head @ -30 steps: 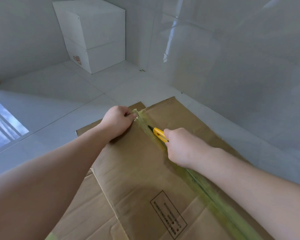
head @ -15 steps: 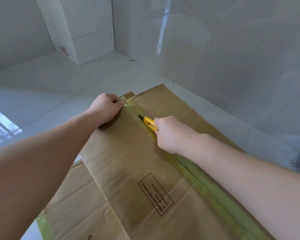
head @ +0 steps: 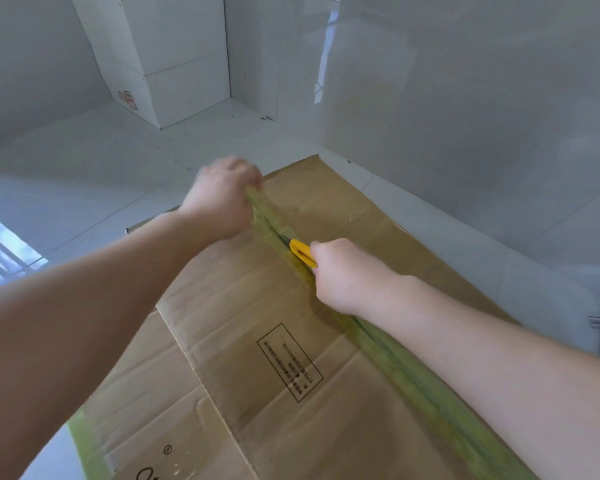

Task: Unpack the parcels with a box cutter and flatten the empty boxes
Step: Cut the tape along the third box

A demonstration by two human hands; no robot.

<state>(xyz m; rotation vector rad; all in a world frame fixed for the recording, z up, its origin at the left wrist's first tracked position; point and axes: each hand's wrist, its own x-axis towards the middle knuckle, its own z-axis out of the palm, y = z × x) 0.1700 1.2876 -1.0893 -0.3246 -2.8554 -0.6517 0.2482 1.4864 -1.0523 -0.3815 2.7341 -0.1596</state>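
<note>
My left hand (head: 219, 202) is lifting now compared with half a second ago: then it was pressing low on the box's (head: 243, 306) far edge, now it is blurred with motion and pulling the tape (head: 406, 372) end up off the cardboard, fingers curled and pinching the tape. My right hand (head: 347, 275) is sitting about where it was on the seam, fingers wrapped tight round the cutter (head: 302, 253); only its yellow front is showing, dark blade tip pointing into the seam toward my left hand. The view is tilting a bit lower than before.

Box is lying flat on the floor (head: 66, 174) beside the wall (head: 465, 116), brown corrugated cardboard, matte, creased and dented, a black printed rectangle of text on the near panel. Tape is greenish, glossy, translucent, running as a long strip along the centre seam under my right forearm, wrinkling where it is lifting. Another green strip is edging the near left flap. Floor is glossy pale tile. A white box (head: 167, 60), smooth, cube-like, is standing well apart in the corner.
</note>
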